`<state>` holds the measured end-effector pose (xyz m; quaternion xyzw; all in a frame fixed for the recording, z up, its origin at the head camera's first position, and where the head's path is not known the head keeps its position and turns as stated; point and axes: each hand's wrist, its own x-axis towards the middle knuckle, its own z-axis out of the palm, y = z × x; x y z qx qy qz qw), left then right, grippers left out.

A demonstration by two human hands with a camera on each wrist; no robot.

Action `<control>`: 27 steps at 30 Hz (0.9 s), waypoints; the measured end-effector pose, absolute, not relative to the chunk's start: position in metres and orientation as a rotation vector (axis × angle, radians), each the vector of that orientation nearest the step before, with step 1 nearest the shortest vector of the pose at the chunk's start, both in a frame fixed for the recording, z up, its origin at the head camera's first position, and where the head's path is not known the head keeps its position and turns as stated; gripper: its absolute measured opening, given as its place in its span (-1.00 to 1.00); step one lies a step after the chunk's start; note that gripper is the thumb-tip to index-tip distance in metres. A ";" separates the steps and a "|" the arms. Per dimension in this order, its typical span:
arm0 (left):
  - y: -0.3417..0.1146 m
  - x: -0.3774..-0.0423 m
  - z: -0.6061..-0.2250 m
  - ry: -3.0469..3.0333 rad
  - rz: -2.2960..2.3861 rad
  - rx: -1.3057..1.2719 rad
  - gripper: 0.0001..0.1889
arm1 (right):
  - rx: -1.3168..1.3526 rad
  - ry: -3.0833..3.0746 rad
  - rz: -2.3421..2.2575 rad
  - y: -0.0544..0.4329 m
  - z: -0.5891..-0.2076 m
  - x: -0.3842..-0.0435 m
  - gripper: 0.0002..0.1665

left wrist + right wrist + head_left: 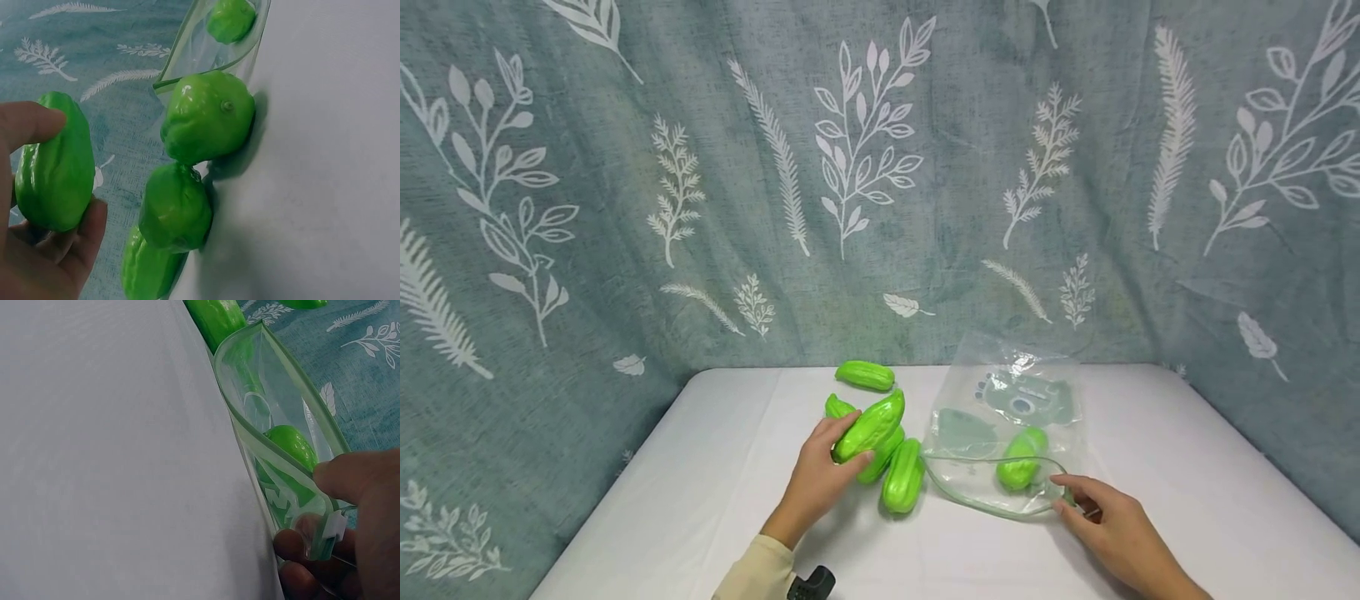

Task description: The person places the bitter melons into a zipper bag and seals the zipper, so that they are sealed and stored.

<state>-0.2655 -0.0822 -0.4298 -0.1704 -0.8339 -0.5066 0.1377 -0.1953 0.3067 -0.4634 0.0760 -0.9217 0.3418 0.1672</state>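
Observation:
In the head view my left hand [823, 471] grips a glossy green toy bitter melon [871, 427], thumb on one side and fingers on the other. The left wrist view shows this held bitter melon [55, 164] raised off the table. More bitter melons lie beneath and beside it, the nearest one [902, 477] on the right. My right hand [1112, 525] pinches the corner of a clear zip bag [958, 492] by its white slider [335, 525]. The bag lies flat with its green-edged mouth spread toward me. Inside is one bitter melon [1022, 458].
Another bitter melon [865, 375] lies near the back edge of the white-covered table [700, 500]. Behind the table hangs a blue-green curtain [925, 167] with white leaf prints. A dark band [811, 583] shows at my left wrist.

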 end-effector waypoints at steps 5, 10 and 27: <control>-0.075 -0.267 -0.427 -2.420 -1.398 -0.538 -0.34 | 0.220 -2.610 0.957 0.308 -0.464 -0.195 -0.59; -0.070 -0.268 -0.425 -2.413 -1.331 -0.569 -0.36 | 0.256 -2.579 0.950 0.308 -0.465 -0.196 -0.61; -0.062 -0.265 -0.419 -2.472 -1.320 -0.668 -0.36 | 0.228 -2.635 0.954 0.305 -0.463 -0.195 -0.58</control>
